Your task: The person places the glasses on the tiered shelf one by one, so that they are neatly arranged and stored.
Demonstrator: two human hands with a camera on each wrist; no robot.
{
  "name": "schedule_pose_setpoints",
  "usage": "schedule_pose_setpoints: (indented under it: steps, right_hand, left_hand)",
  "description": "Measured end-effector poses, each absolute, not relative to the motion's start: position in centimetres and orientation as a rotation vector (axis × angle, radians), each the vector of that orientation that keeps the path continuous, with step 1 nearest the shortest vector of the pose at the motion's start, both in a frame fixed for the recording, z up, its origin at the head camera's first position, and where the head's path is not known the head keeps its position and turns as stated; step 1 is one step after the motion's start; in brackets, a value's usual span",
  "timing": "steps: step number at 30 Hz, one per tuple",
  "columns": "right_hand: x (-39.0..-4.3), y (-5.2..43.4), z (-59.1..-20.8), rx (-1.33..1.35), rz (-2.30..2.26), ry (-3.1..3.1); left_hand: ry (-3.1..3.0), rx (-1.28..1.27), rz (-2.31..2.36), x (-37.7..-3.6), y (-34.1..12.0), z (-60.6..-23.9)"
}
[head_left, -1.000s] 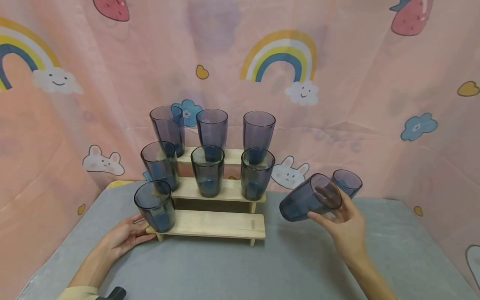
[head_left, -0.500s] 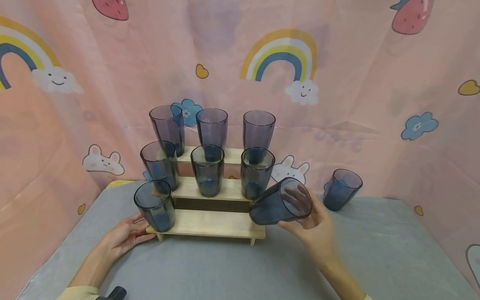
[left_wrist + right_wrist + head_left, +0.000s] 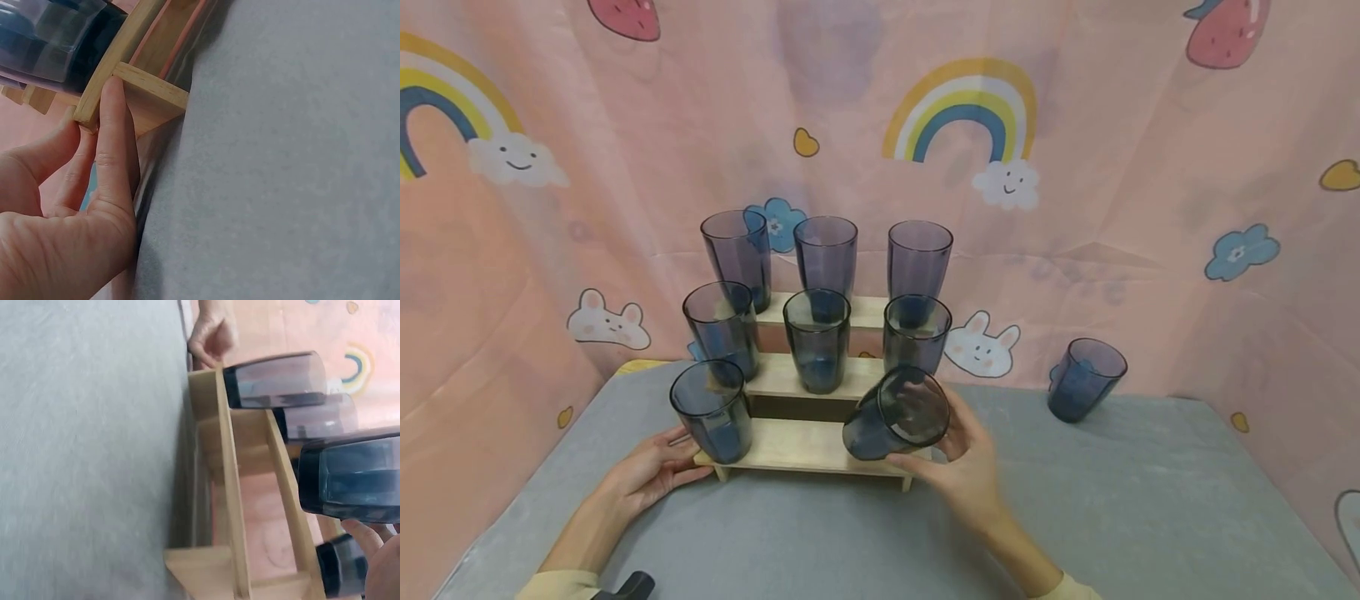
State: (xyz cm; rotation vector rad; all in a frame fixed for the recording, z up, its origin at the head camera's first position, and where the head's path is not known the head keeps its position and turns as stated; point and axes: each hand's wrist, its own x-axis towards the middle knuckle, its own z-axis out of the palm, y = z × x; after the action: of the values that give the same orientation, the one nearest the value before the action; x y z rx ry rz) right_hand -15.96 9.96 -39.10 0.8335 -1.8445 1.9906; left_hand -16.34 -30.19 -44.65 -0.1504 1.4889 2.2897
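Note:
In the head view my right hand [image 3: 966,475] grips a blue-tinted glass tumbler [image 3: 895,417], tilted with its mouth toward the right. The tumbler is over the right part of the bottom step; in the right wrist view that glass [image 3: 356,478] shows clear of the front board. My left hand [image 3: 651,475] pinches the left end of the tiered wooden rack [image 3: 805,446], the thumb at the board's end and a finger [image 3: 112,144] beneath it. One tumbler [image 3: 715,417] stands upright at the left of that step. Three tumblers stand on the middle step and three on the top one.
Another tumbler [image 3: 1084,382] stands on the grey tabletop [image 3: 1150,500] at the back right. A pink printed curtain [image 3: 1112,167] hangs close behind the rack. A black object [image 3: 634,586] shows by the left sleeve at the bottom edge.
My right hand has carried the tilted tumbler leftward from beside the rack to over the bottom step. The left hand and the standing tumblers keep their places.

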Motion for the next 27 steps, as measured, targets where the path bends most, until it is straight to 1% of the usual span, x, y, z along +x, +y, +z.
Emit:
schedule_pose_setpoints:
  steps: [8, 19, 27]
  right_hand:
    - [-16.1, 7.0, -40.0, 0.669, 1.953, -1.999]
    - [-17.0, 4.1, -40.6, 0.626, 1.972, -2.042]
    - [-16.9, 2.5, -41.0, 0.634, 2.015, -2.047]
  left_hand:
    - [1.489, -0.144, 2.294, -16.4, -30.2, -44.5]
    - [1.493, -0.149, 2.287, -16.4, -30.2, -44.5]
    - [1.481, -0.129, 2.284, -16.4, -30.3, -44.6]
